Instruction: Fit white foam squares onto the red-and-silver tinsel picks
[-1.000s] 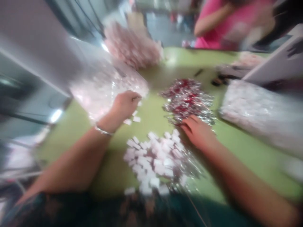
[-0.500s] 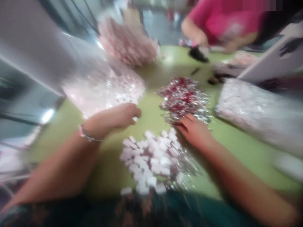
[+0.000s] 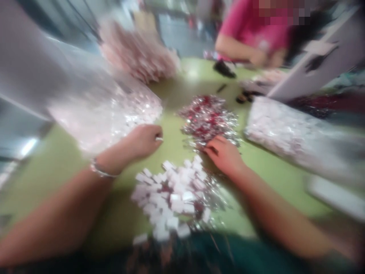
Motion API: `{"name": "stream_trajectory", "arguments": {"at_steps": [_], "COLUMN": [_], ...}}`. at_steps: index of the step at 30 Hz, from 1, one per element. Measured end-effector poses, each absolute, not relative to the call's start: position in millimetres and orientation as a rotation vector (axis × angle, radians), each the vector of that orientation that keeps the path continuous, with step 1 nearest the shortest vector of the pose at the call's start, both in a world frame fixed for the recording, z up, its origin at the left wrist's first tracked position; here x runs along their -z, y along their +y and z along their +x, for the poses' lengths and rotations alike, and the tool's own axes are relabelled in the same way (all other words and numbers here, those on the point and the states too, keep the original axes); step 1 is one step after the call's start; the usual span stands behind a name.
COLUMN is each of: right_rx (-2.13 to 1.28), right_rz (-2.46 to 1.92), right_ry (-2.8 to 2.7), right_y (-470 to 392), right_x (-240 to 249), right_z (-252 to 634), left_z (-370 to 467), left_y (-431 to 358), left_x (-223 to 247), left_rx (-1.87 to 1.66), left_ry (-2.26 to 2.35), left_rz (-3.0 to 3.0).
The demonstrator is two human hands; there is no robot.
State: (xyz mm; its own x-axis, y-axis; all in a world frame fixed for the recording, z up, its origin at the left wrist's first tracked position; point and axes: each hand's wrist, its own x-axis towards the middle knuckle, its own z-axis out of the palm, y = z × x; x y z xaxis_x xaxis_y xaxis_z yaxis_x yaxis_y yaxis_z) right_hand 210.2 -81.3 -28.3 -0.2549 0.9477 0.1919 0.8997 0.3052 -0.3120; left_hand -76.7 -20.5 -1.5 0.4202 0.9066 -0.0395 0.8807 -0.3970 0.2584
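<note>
My left hand, with a bracelet at the wrist, is closed on a small white piece that shows at its fingertips. At the near edge of the silver and red pile, my right hand has its fingers pressed together; what they hold, if anything, is too small to name. Between my forearms lies a heap of white tags, with thin silvery strands at its right side. The picture is blurred.
A clear bag of white pieces lies at the left, and another filled bag at the right. Pink stacked material stands behind. Across the green table is a person in a pink shirt. A white block lies at the right.
The whole view has shifted, so most things appear further left. My left hand has turned slightly, and the white piece shows differently at its fingertips. My right hand stays at the silver and red pile.
</note>
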Motion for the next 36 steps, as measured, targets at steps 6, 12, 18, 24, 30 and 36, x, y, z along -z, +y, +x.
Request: {"name": "stream_trajectory", "arguments": {"at_steps": [6, 12, 18, 24, 30, 36], "right_rx": [-0.194, -0.354, -0.409, -0.401, -0.274, -0.017], "right_rz": [-1.686, -1.622, -1.498, -1.502, -1.521, -1.521], "right_ry": [-2.162, -2.23, -2.241, -2.204, -2.273, -2.405], "right_y": [-89.1, -106.3, -110.0, -108.7, -110.3, -113.6], "right_x": [13.2, -0.2, 2.6, 3.1, 3.4, 4.9], "right_z": [204.0, 188.1, 187.1, 189.9, 190.7, 185.7], "left_z": [-56.8, -36.8, -34.6, -34.5, -41.7, -36.5], "left_y": [-36.8, -50.9, -53.1, -53.8, -50.1, -57.1], "left_x": [-2.5, 12.4, 11.1, 7.6, 19.6, 13.1], "left_rx": [-0.633, -0.759, -0.747, -0.722, -0.651, -0.545], "left_ry": [1.411, 1.067, 0.951, 0.951, 1.028, 1.106], "left_rz": [1.663, 1.05, 0.883, 0.885, 1.13, 1.422]}}
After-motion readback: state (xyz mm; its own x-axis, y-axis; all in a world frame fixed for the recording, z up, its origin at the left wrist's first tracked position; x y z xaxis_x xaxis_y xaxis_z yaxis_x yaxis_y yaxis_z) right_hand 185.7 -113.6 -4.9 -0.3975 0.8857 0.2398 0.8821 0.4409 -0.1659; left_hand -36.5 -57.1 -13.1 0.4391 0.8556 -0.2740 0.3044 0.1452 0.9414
